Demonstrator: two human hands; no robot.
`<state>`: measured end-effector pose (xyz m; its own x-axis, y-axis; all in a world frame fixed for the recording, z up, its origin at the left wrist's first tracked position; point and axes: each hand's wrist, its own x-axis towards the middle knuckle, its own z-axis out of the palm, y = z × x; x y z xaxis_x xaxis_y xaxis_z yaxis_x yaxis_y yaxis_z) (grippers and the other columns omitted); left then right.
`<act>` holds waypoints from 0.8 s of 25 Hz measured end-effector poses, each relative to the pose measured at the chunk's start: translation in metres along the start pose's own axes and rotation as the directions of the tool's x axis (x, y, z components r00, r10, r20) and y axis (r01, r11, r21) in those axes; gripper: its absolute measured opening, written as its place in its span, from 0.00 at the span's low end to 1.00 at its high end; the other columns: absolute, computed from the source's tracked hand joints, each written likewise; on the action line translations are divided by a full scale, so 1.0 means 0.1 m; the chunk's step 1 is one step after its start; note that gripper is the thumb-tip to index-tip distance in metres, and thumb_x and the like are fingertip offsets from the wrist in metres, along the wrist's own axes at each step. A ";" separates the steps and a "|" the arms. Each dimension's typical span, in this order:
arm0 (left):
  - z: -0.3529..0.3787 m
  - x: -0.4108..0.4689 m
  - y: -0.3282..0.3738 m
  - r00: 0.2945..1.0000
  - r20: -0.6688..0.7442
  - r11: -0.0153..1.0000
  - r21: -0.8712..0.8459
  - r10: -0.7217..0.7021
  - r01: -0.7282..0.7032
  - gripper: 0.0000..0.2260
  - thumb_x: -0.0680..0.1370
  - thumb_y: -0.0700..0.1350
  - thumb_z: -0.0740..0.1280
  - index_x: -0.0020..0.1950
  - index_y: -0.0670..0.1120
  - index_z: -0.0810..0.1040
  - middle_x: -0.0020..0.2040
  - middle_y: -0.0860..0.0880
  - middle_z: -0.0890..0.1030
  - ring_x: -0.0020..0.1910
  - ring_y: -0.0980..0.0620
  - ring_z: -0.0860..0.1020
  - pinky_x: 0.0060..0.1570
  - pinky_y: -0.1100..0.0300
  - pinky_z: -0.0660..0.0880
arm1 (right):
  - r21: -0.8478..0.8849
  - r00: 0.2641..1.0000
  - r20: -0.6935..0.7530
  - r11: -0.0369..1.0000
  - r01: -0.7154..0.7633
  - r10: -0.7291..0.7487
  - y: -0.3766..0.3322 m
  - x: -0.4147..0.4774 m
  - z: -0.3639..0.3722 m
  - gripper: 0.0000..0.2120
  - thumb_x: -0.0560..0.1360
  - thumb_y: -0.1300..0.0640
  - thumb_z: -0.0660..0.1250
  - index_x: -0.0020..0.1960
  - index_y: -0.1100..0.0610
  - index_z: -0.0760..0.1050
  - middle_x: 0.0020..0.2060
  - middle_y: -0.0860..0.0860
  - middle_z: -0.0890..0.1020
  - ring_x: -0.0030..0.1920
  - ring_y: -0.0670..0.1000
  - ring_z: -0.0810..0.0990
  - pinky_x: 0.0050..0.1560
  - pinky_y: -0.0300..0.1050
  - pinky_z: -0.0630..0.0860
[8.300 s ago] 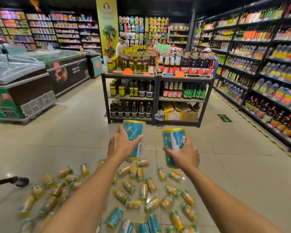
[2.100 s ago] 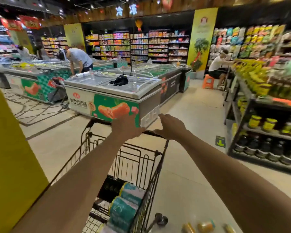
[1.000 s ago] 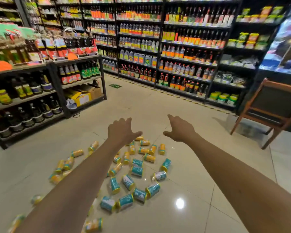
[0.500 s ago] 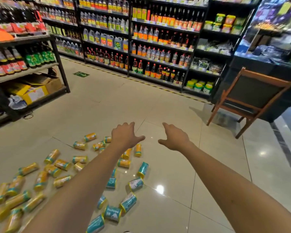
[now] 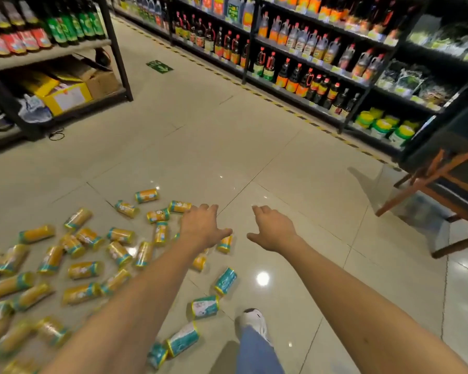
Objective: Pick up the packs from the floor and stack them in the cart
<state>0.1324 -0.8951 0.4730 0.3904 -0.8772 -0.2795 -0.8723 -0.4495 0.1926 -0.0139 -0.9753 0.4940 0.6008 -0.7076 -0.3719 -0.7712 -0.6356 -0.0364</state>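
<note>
Left hand (image 5: 203, 228) and right hand (image 5: 273, 229) are held out empty, fingers spread, above scattered packs (image 5: 84, 269); the teal pack (image 5: 204, 306) beside the shoe (image 5: 251, 321) could be trodden on.

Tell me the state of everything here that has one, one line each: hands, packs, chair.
left hand: open, fingers spread, holding nothing.
right hand: open, fingers spread, holding nothing.
yellow packs: lying scattered on the floor.
teal packs: lying on their sides on the floor.
wooden chair: upright on its legs.
</note>
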 end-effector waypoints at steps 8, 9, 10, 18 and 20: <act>0.98 0.92 0.05 0.952 0.182 0.960 -0.089 -0.248 0.267 0.33 0.74 0.64 0.63 0.74 0.48 0.61 0.70 0.47 0.69 0.68 0.45 0.68 0.64 0.53 0.66 | -0.033 0.939 0.230 0.962 0.271 -0.257 0.61 1.44 0.74 0.33 0.76 0.46 0.64 0.74 0.58 0.56 0.70 0.56 0.66 0.68 0.57 0.66 0.63 0.51 0.68; 1.16 1.00 0.00 0.941 0.201 0.951 -0.099 -0.271 0.294 0.33 0.74 0.64 0.63 0.74 0.49 0.61 0.71 0.47 0.69 0.68 0.46 0.68 0.65 0.54 0.66 | -0.046 0.924 0.265 0.953 0.298 -0.276 0.62 1.60 0.92 0.34 0.76 0.45 0.64 0.74 0.59 0.55 0.70 0.56 0.66 0.69 0.57 0.65 0.63 0.52 0.68; 1.38 1.07 -0.05 0.931 0.219 0.939 -0.115 -0.293 0.323 0.34 0.74 0.64 0.63 0.74 0.49 0.60 0.71 0.47 0.68 0.69 0.46 0.67 0.65 0.54 0.65 | -0.064 0.907 0.300 0.942 0.328 -0.296 0.61 1.75 1.15 0.34 0.76 0.45 0.65 0.74 0.59 0.56 0.69 0.56 0.66 0.69 0.57 0.64 0.63 0.52 0.68; 4.02 1.41 -0.84 0.836 0.410 0.849 -0.224 -0.364 0.479 0.35 0.73 0.62 0.67 0.74 0.45 0.64 0.71 0.44 0.69 0.69 0.44 0.67 0.65 0.54 0.65 | -0.088 0.804 0.449 0.875 0.475 -0.391 0.46 2.85 3.63 0.33 0.73 0.48 0.68 0.71 0.59 0.60 0.66 0.56 0.69 0.67 0.57 0.65 0.63 0.51 0.66; 4.85 1.45 -0.98 0.824 0.448 0.837 -0.246 -0.348 0.488 0.36 0.72 0.60 0.69 0.74 0.45 0.64 0.71 0.43 0.69 0.68 0.43 0.68 0.65 0.53 0.66 | -0.110 0.784 0.479 0.859 0.500 -0.395 0.49 3.08 4.41 0.34 0.73 0.48 0.69 0.72 0.59 0.59 0.67 0.56 0.68 0.68 0.57 0.65 0.63 0.51 0.66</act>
<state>0.1319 -0.8963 -0.0428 0.4934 -0.4905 -0.7183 -0.4674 -0.8460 0.2567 0.0412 -1.0885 -0.0311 0.6744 -0.1559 -0.7217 -0.3389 -0.9338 -0.1149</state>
